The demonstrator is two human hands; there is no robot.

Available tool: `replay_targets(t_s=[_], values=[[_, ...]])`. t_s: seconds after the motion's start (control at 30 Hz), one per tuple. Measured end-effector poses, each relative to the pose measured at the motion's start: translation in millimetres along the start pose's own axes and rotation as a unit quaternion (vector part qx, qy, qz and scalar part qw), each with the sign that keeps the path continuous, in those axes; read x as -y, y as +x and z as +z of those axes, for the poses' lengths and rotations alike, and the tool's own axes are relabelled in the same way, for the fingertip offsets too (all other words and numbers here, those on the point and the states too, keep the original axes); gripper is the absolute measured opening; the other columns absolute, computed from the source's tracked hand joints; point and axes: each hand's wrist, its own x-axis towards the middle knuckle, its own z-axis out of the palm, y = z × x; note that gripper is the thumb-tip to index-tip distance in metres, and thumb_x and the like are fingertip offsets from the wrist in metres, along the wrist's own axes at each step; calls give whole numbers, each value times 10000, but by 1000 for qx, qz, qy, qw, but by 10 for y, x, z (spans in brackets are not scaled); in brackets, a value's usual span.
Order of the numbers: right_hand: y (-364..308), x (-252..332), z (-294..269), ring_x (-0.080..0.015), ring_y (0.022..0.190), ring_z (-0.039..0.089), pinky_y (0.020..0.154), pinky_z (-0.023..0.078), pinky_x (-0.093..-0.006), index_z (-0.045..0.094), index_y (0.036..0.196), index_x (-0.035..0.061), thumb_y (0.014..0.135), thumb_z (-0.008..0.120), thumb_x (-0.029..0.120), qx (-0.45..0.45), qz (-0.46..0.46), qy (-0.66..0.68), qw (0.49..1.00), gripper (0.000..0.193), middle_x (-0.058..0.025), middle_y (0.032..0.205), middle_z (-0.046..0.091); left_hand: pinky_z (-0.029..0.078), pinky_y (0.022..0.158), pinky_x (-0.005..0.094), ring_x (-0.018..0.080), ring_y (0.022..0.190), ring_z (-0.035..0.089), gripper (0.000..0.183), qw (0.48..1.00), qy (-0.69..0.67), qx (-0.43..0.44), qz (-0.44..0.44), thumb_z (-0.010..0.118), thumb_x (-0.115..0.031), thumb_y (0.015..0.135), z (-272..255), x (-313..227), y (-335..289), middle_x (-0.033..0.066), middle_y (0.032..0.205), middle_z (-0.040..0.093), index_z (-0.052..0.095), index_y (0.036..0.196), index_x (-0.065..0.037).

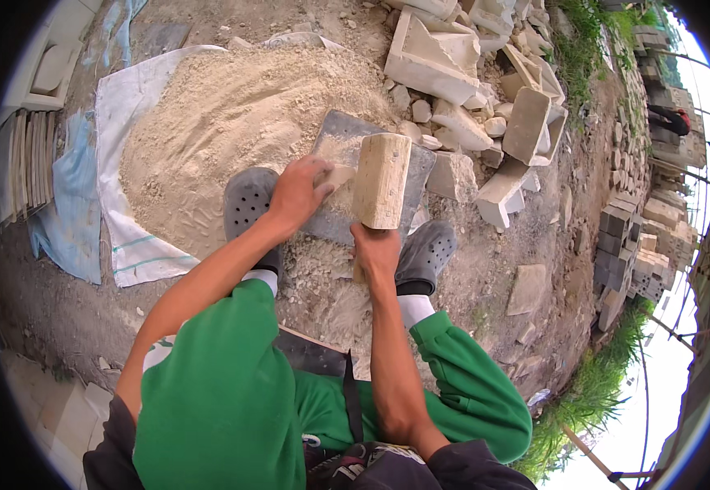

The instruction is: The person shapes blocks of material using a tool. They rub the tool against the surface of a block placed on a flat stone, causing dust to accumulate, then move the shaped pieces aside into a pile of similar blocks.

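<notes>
My right hand is closed round the handle of a wooden mallet. The mallet's blocky, pale head is raised over a dark slab on the ground between my feet; most of the handle is hidden by my hand. Over the slab's left part, my left hand has its thumb and fingers at a small pale chunk of stone, which it seems to grip. Crushed pale powder dusts the slab around the chunk.
Left of the slab, pale powder is heaped on a white sack sheet. Broken pale blocks are piled beyond it to the right. My grey clogs flank the slab. Blue sheeting and stacked thin boards are at far left.
</notes>
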Motion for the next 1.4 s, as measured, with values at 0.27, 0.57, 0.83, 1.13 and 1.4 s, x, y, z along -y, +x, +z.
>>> replay_targets(t_s=[0.27, 0.57, 0.83, 1.13, 1.4], values=[[146, -36, 3, -260, 739, 722, 672, 539, -384, 696, 939, -44, 752, 765, 235, -40, -29, -53, 997, 343, -169, 819, 729, 480, 957, 415, 336, 1092, 615, 354, 1000, -11, -1, 9, 776, -119, 762, 6, -43, 16, 139, 1118, 681, 690, 1093, -28], [151, 117, -10, -275, 768, 728, 701, 544, -388, 699, 966, -38, 761, 749, 217, 14, 23, -87, 996, 331, -171, 813, 727, 472, 978, 412, 339, 1122, 605, 363, 1000, 6, -2, -3, 780, -118, 758, 13, 34, -3, 139, 1157, 681, 698, 1100, -29], [100, 224, 3, -273, 779, 728, 702, 541, -380, 696, 974, -37, 767, 741, 222, 15, 55, -82, 995, 335, -174, 834, 729, 478, 973, 412, 334, 1108, 614, 363, 1000, -2, -11, 6, 780, -114, 762, 12, 26, -14, 138, 1146, 687, 704, 1108, -36], [63, 252, -92, -240, 794, 720, 728, 548, -382, 696, 1004, -29, 755, 767, 232, 16, 59, -57, 997, 368, -137, 841, 728, 475, 990, 407, 330, 1125, 614, 371, 1000, 2, -15, 0, 777, -124, 771, 34, 54, -33, 144, 1165, 686, 706, 1126, -46], [112, -29, -121, -338, 875, 729, 769, 543, -402, 709, 958, -29, 738, 734, 284, 3, -19, -136, 991, 383, -221, 856, 728, 477, 989, 406, 327, 1130, 612, 371, 1000, 2, -12, -5, 776, -124, 773, 32, 31, -16, 135, 1172, 686, 705, 1129, -49]])
